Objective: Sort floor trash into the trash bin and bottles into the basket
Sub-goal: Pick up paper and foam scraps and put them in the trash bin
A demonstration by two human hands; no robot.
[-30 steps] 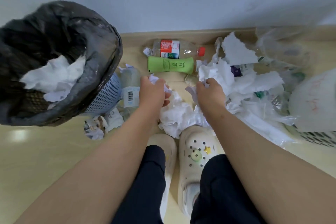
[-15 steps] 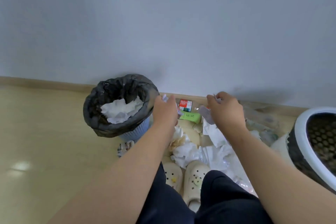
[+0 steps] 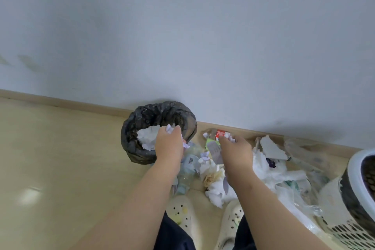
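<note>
- Bin (image 3: 129,134): round, black liner, on the floor (image 3: 60,158) against the skirting (image 3: 60,103), left of centre. White paper (image 3: 146,136) lies inside.
- Left hand (image 3: 169,145): over the bin's near rim, fingers curled round a white wad (image 3: 170,128). The wad sits above the bin's opening.
- Right hand (image 3: 236,151): right of the bin, above the floor litter, fingers curled and pinching a small white scrap (image 3: 231,139). A pale sheet (image 3: 214,151) shows at its thumb side, possibly held as well; too blurred to tell.
- Red-label bottle (image 3: 220,133): clear, lying by the skirting just beyond the right hand.
- Green bottle (image 3: 208,143): lying beside the red-label bottle, mostly hidden by the hand and sheet.
- Barcode bottle (image 3: 189,161): clear, lying on the floor just beside the bin, under the left wrist.
- Heap (image 3: 215,184): crumpled white tissue, one piece stained brown, between the forearms, ahead of the clogs (image 3: 182,213).
- Torn card (image 3: 272,148): grey-white, right of the right hand, on more white paper.
- Clear plastic (image 3: 304,152): spread along the skirting toward the basket.
- Basket (image 3: 354,160): white rim, perforated wall, at the right edge, partly cropped, with litter lying against it.
</note>
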